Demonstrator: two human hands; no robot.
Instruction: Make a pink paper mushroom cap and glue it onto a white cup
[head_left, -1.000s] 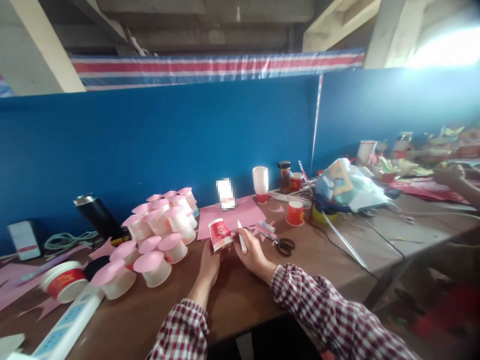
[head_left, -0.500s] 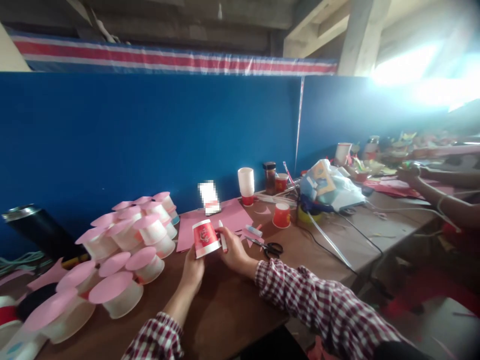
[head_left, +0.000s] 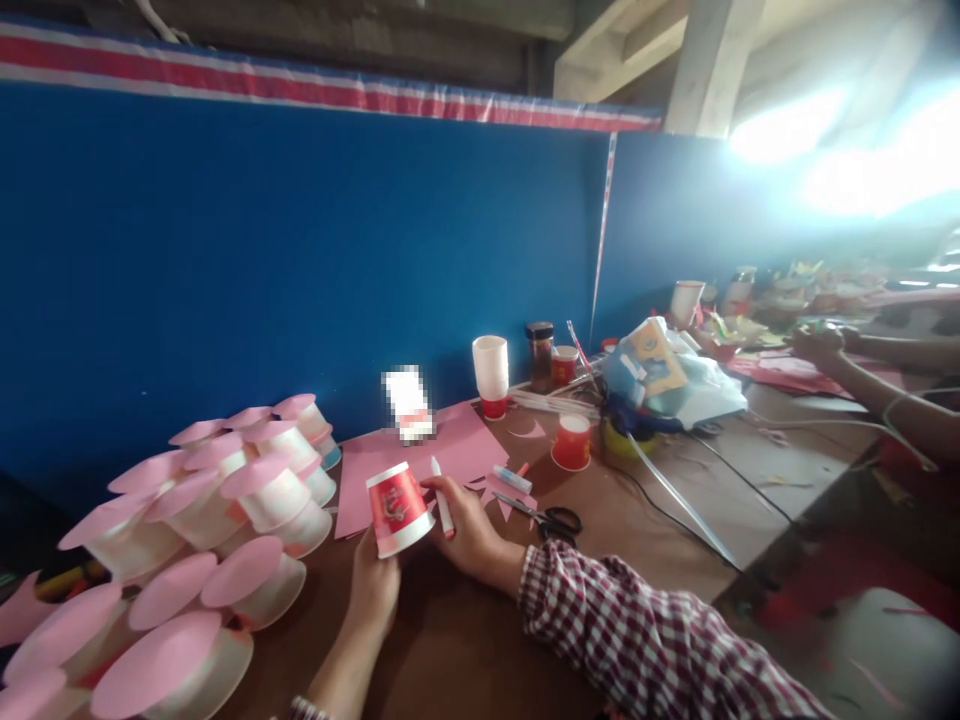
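My left hand (head_left: 377,585) grips a red-and-white paper cup (head_left: 399,508) from below. The cup is tilted, its wider white end facing down. Close beside it, my right hand (head_left: 472,530) has its fingers closed around a white marker (head_left: 441,495) with a red end, pointing up. Whether the right fingertips also touch the cup I cannot tell. Behind the cup lie sheets of pink paper (head_left: 457,440). Black-handled scissors (head_left: 561,521) and a whitish tube or pen (head_left: 512,478) rest near my right hand, among pink paper scraps.
Several white cups topped with pink paper discs (head_left: 161,665) crowd the left side. A cup stack (head_left: 490,375), a dark-lidded jar (head_left: 539,347), a red cup (head_left: 572,445) and a plastic bag (head_left: 675,375) stand toward the back. A blue partition (head_left: 300,250) borders the table; another person's hands (head_left: 825,345) are at far right.
The camera view has shifted, so the pink-topped cups sit farther left and lower. Both hands keep their holds on the cup and the marker, with the cup tilted slightly more.
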